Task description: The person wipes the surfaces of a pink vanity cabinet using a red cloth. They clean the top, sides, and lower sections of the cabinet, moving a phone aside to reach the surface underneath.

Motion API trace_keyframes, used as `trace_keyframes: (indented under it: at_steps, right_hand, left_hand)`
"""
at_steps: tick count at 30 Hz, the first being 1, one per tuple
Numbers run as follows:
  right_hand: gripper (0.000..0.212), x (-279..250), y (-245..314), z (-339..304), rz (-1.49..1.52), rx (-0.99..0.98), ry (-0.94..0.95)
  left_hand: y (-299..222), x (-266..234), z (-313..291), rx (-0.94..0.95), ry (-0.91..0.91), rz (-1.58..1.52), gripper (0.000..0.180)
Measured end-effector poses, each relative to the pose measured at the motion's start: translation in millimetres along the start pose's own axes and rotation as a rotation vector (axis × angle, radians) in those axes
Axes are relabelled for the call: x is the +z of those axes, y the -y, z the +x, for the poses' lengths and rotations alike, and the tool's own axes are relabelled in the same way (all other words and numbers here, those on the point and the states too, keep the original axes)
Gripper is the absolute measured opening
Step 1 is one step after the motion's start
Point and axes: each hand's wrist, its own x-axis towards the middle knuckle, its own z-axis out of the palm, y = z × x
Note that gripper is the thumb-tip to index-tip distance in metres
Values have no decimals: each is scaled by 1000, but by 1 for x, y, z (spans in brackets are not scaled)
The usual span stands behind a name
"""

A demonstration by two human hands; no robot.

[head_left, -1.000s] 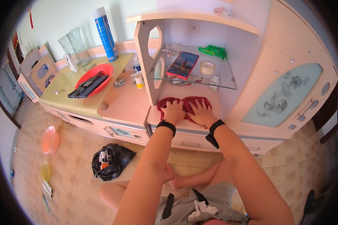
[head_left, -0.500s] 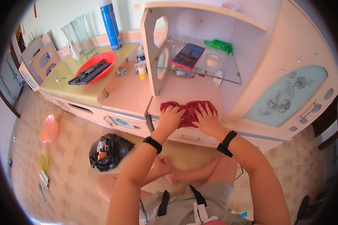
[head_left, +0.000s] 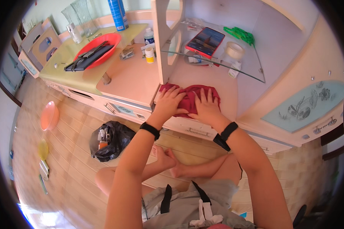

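Note:
A dark red cloth (head_left: 188,102) lies bunched on the pink cabinet top (head_left: 227,88), near its front edge and beside the foot of the upright divider. My left hand (head_left: 169,100) rests flat on the cloth's left part, fingers stretched out. On its right part lies my right hand (head_left: 208,108), palm down with the fingers spread. Both hands press from above, and parts of the cloth are hidden under them. Behind them, a glass shelf (head_left: 252,76) carries a phone in a red case (head_left: 205,41), a roll of tape (head_left: 234,50) and a green plastic item (head_left: 240,35).
Left of the divider stand a white-and-yellow bottle (head_left: 149,55), a red basin (head_left: 116,38) holding dark flat items, and a blue spray can (head_left: 118,15). A black plastic bag (head_left: 118,139) sits on the floor near my crossed legs. Farther left is an orange basin (head_left: 49,116).
The view has shifted, so the cabinet appears higher. My hands and the cloth have moved slightly left toward the divider, and the cloth looks more bunched.

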Motion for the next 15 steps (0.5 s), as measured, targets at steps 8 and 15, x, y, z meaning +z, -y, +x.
trace_keyframes:
  at_steps: [8, 15]
  right_hand:
    - [74, 29, 50, 29, 28, -1, -409]
    - [51, 39, 30, 9, 72, -60, -588]
  left_hand:
    - [20, -25, -18, -8, 49, 122, 43]
    - [7, -32, -7, -80, 117, -28, 42]
